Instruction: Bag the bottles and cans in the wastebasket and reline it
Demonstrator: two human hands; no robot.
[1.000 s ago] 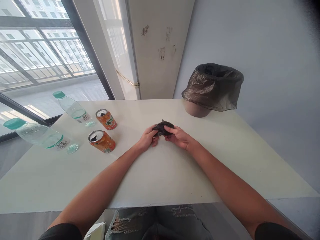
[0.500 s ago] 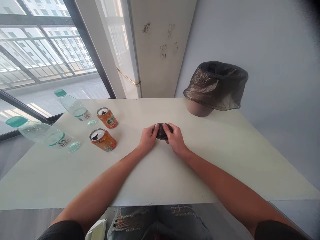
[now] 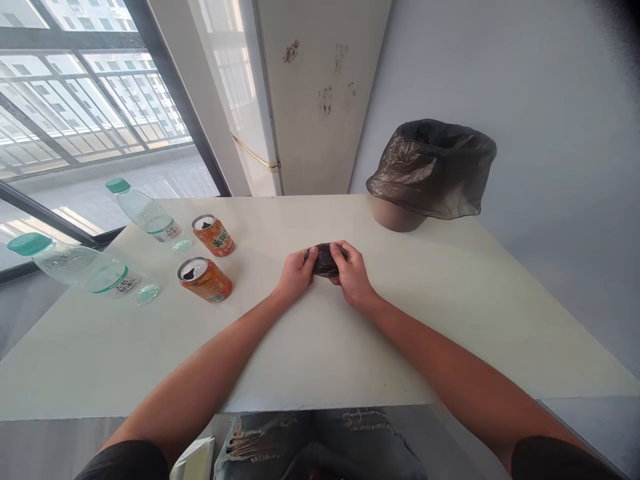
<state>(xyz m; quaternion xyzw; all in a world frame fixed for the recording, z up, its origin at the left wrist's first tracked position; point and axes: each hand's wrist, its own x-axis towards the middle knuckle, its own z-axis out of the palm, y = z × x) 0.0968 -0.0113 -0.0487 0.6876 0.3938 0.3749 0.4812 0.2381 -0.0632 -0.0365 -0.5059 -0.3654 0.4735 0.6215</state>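
Note:
Between my hands, just above the middle of the table [image 3: 320,360], is a small folded bundle of dark plastic that looks like a rolled garbage bag [image 3: 326,260]. My left hand [image 3: 299,270] is closed on its left end, thumb on top. On its right end my right hand [image 3: 353,272] is closed too, thumb pressed over it. The fingers beneath the bundle are mostly hidden.
Two orange drink cans [image 3: 206,279] stand opened at the left. Beside them are two clear bottles with green caps [image 3: 30,244]. A bin [image 3: 397,215] lined with a dark bag [image 3: 435,170] stands at the back right by the wall. A fridge [image 3: 320,133] rises behind the table.
My right thumb has shifted slightly to the right and up on the dark bundle, so more of it shows between the thumbs. Both hands keep hold of it.

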